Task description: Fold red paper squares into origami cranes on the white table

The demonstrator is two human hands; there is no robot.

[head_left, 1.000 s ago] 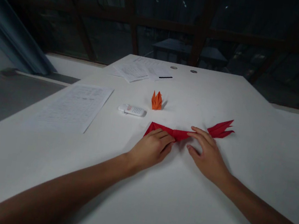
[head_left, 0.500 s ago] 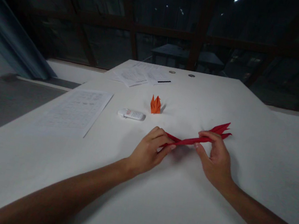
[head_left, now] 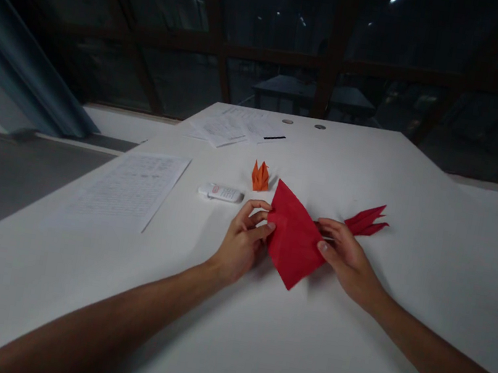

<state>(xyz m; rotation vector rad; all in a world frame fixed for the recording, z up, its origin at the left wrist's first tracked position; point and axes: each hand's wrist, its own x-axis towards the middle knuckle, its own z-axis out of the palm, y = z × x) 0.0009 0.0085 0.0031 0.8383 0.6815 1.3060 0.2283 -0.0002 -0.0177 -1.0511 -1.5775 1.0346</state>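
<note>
A folded red sheet of paper (head_left: 294, 237) is held up between my hands, its broad face toward me and one corner pointing down. My left hand (head_left: 245, 239) pinches its left edge between thumb and fingers. At the right edge, my right hand (head_left: 347, 257) grips with the thumb in front and the fingers behind. Just beyond the right hand lies a red origami piece (head_left: 366, 220) with pointed tips, partly hidden by that hand. Past the left hand stands a small orange origami piece (head_left: 260, 177) with upright points.
A white correction-fluid-like bottle (head_left: 220, 193) lies beyond my left hand. To the left is a printed sheet (head_left: 129, 190); more papers (head_left: 227, 128) and a dark strip (head_left: 275, 137) lie at the back. The white table (head_left: 225, 345) ends before dark windows.
The red paper sheet, seen edge-on before, is now turned with its broad face toward me. The pointed red piece shows more fully as my right hand has shifted slightly.
</note>
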